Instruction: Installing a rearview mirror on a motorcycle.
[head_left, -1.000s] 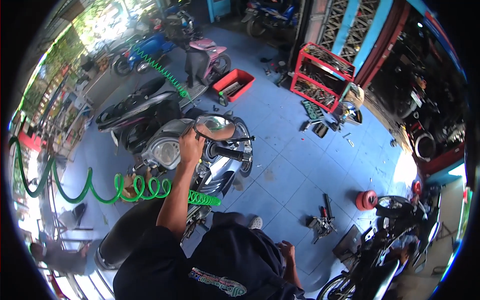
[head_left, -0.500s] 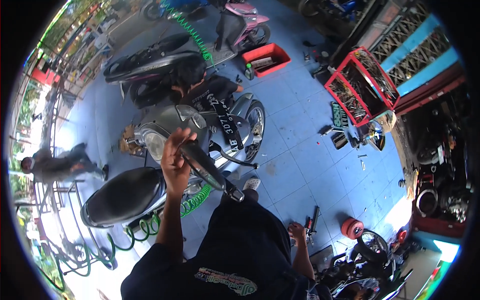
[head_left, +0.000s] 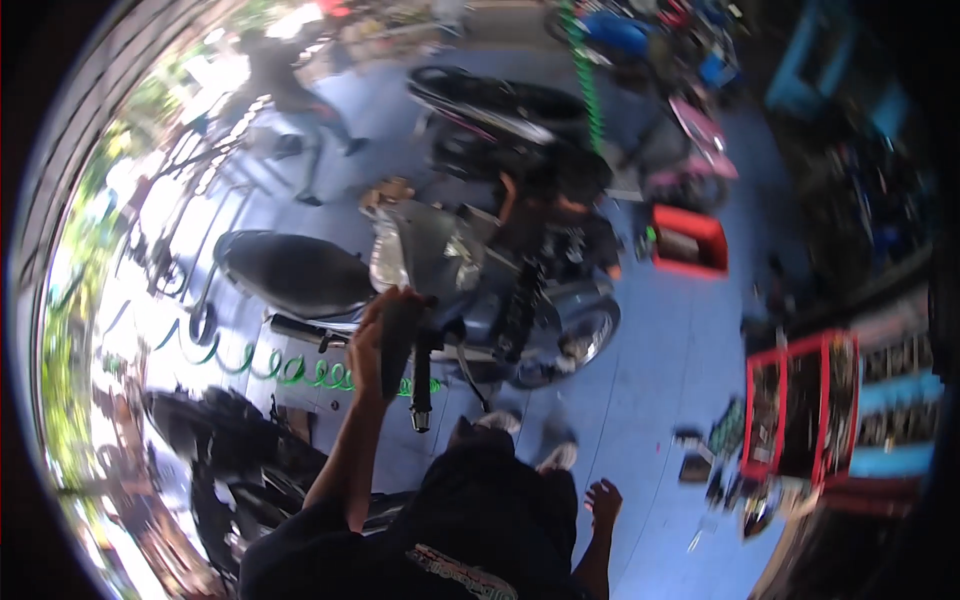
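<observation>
My left hand (head_left: 372, 345) is closed on the edge of a dark, elongated rear-view mirror (head_left: 402, 345) on the handlebar. Beside the mirror, the handlebar grip (head_left: 421, 390) points toward me. They belong to a grey motorcycle (head_left: 435, 250) with a black seat (head_left: 290, 272). My right hand (head_left: 603, 500) hangs over the blue floor at my side, fingers apart and holding nothing. The picture is smeared by motion.
Beyond the motorcycle a person in a dark shirt (head_left: 575, 235) is low beside another motorcycle (head_left: 500, 105). A coiled green hose (head_left: 250, 366) runs at the left. A red bin (head_left: 690, 240) and red tool rack (head_left: 800, 405) stand right. Dark motorcycle parts (head_left: 235, 440) sit near left.
My view has swung, so the bin and rack sit farther right and lower. My left hand stays at the mirror. My right hand hangs with its fingers more spread.
</observation>
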